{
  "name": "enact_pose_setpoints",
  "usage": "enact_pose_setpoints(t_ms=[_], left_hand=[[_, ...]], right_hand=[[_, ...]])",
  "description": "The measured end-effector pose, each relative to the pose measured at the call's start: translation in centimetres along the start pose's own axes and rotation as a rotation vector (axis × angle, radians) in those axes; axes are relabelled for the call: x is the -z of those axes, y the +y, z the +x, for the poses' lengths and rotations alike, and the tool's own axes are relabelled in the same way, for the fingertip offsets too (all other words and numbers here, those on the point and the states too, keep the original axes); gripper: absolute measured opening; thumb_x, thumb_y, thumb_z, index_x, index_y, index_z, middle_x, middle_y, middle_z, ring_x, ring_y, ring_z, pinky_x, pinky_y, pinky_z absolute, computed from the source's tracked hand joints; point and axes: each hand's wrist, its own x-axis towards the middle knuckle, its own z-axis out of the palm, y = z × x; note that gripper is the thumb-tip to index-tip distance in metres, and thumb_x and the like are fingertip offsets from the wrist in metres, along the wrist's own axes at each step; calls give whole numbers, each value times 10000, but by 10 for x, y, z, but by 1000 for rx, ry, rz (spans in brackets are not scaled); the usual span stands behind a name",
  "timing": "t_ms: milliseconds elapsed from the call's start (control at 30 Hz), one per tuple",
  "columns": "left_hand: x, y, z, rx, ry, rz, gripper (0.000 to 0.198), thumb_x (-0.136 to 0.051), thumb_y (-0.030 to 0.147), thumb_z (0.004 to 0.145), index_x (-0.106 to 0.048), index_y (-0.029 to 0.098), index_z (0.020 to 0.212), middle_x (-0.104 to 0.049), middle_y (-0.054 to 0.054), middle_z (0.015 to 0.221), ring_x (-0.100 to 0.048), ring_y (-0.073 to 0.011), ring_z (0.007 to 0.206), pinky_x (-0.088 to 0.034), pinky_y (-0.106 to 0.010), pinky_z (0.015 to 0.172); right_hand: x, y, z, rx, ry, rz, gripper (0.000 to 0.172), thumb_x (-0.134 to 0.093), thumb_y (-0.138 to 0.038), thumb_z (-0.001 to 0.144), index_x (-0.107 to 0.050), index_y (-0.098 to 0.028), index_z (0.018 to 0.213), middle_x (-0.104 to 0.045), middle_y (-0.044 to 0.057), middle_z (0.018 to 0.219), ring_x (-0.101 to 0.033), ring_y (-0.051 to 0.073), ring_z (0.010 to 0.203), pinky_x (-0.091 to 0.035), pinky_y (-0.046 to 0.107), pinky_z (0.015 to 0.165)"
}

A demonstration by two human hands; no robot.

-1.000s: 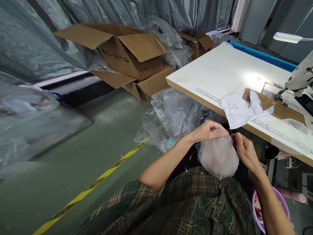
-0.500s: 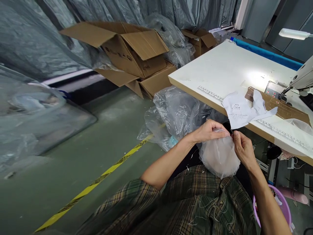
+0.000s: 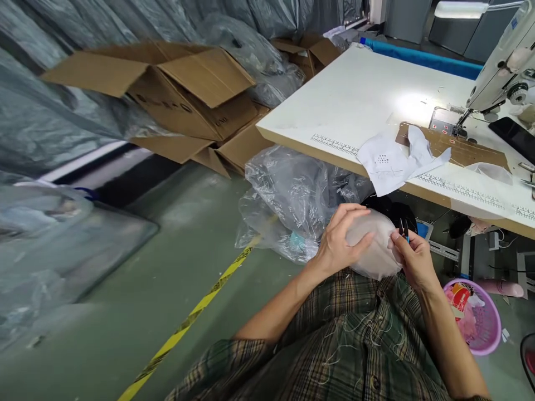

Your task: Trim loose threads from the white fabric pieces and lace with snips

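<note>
My left hand (image 3: 340, 239) is wrapped round a rounded piece of pale sheer fabric (image 3: 376, 253) held in front of my lap, fingers curled over its top. My right hand (image 3: 412, 259) pinches the right edge of the same fabric and also grips a small dark thread snipper (image 3: 403, 229), its tips pointing up. Loose thread ends lie on my plaid shirt (image 3: 355, 334) below.
A white sewing table (image 3: 363, 100) stands to the right with a sewing machine (image 3: 499, 61), brown card, white fabric pieces (image 3: 390, 161) and a phone. Clear plastic bags (image 3: 292, 200) lie under its edge. Open cardboard boxes (image 3: 179, 94) sit behind. A purple basket (image 3: 480, 317) is at the right, yellow floor tape (image 3: 196, 312) to the left.
My left hand has shifted from the fabric's top edge to cup its left side, bunching it rounder. The view has swung right and down, showing more of the basket and machine.
</note>
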Motion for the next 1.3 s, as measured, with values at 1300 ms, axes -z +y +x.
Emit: enact_pose_setpoints(t_ms=[1300], left_hand=[[6, 14, 42, 449, -791, -511, 212, -703, 319, 810, -770, 132, 885, -768, -62, 880, -662, -145, 810, -500, -252, 754]], right_hand=[[29, -18, -34, 147, -33, -534, 642, -297, -716, 937, -602, -188, 735, -528, 3, 621, -436, 136, 552, -345, 269, 524]])
